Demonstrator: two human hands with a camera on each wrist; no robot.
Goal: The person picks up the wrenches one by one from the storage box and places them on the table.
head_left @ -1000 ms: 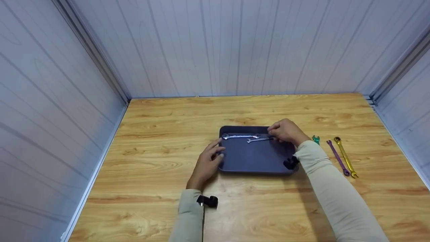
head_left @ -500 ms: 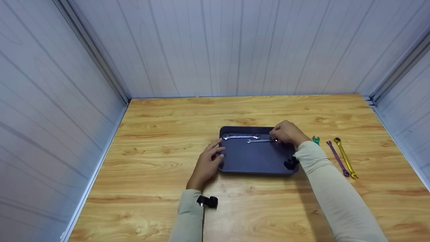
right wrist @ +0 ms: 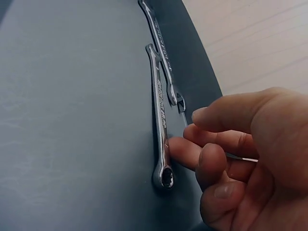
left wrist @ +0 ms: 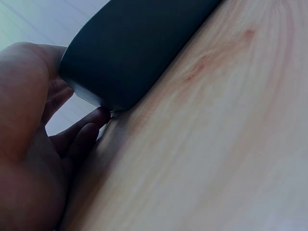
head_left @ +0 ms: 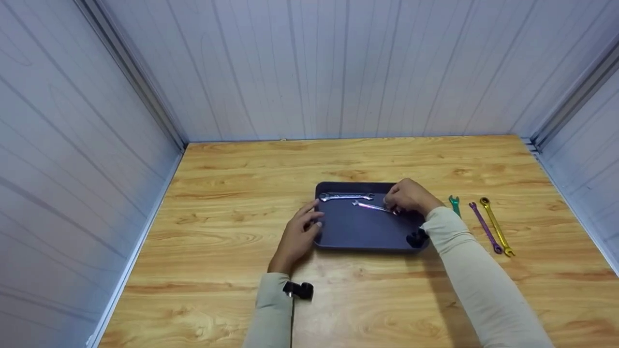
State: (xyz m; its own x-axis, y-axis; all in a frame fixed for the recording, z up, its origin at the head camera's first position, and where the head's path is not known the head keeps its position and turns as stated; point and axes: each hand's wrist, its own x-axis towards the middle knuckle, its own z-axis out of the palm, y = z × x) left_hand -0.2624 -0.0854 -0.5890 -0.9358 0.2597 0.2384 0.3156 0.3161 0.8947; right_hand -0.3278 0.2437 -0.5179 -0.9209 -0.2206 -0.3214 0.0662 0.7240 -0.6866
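A dark grey tray (head_left: pixel 367 232) sits on the wooden table. My left hand (head_left: pixel 297 237) holds its left rim; in the left wrist view the thumb reaches over the tray wall (left wrist: pixel 125 53) while other fingertips are low outside it. Inside the tray, a larger silver wrench (head_left: pixel 346 196) lies along the far wall. Nearer me, a smaller silver wrench (right wrist: pixel 161 113) lies at a slant, ring end toward my right hand (head_left: pixel 411 197). Loosely bent, that hand touches the wrench's side with one fingertip, without closing round it.
To the right of the tray, a green wrench (head_left: pixel 454 205), partly hidden by the right sleeve, a purple wrench (head_left: pixel 485 226) and a yellow wrench (head_left: pixel 496 224) lie on the table (head_left: pixel 232 217). Pale panel walls (head_left: pixel 319 72) stand behind and at both sides.
The smaller wrench's right end has come toward me, tilting it from near-parallel to the far wall. My right hand has moved slightly nearer and loosened from that wrench. The left hand stays put.
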